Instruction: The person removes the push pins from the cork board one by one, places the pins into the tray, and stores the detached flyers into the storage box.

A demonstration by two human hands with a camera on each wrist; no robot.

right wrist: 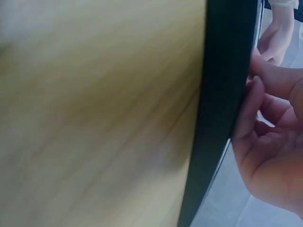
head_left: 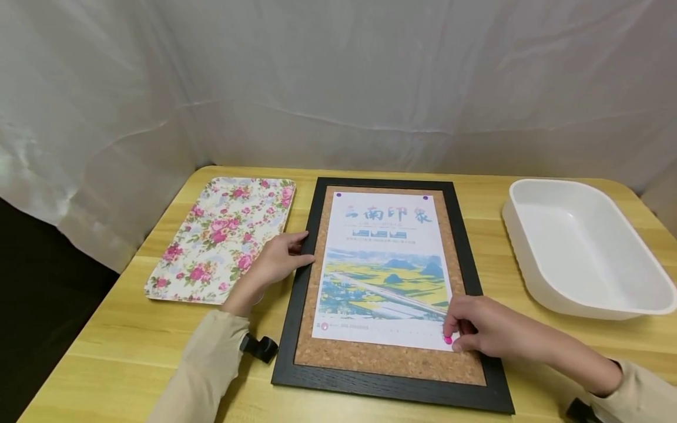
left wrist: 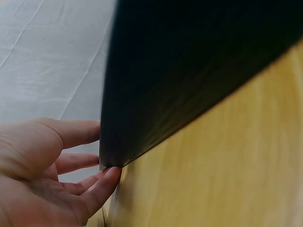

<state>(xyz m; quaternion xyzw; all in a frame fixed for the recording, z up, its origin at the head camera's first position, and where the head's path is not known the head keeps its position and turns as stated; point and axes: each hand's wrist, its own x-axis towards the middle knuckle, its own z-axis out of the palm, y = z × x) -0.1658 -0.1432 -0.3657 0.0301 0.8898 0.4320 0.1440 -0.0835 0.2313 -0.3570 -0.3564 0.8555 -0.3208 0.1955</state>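
A black-framed cork board (head_left: 388, 363) lies on the table, bearing a printed landscape sheet (head_left: 383, 241). Purple pins (head_left: 339, 195) (head_left: 425, 198) sit at the sheet's top corners; a pale pink pin (head_left: 325, 326) is at its lower left. At the lower right corner, my right hand (head_left: 489, 329) pinches a bright pink pin (head_left: 448, 340) between thumb and fingers. My left hand (head_left: 276, 258) touches the frame's left side with extended fingers and thumb. The left wrist view shows this hand (left wrist: 61, 170) against the frame edge (left wrist: 113, 118); in the right wrist view, the right hand (right wrist: 272, 137) hides the pin.
A floral tray (head_left: 222, 235) lies left of the board, partly behind my left hand and forearm. To the right stands a deep white tray (head_left: 587, 252). A pale curtain (head_left: 338, 88) hangs behind the wooden table (head_left: 106, 352).
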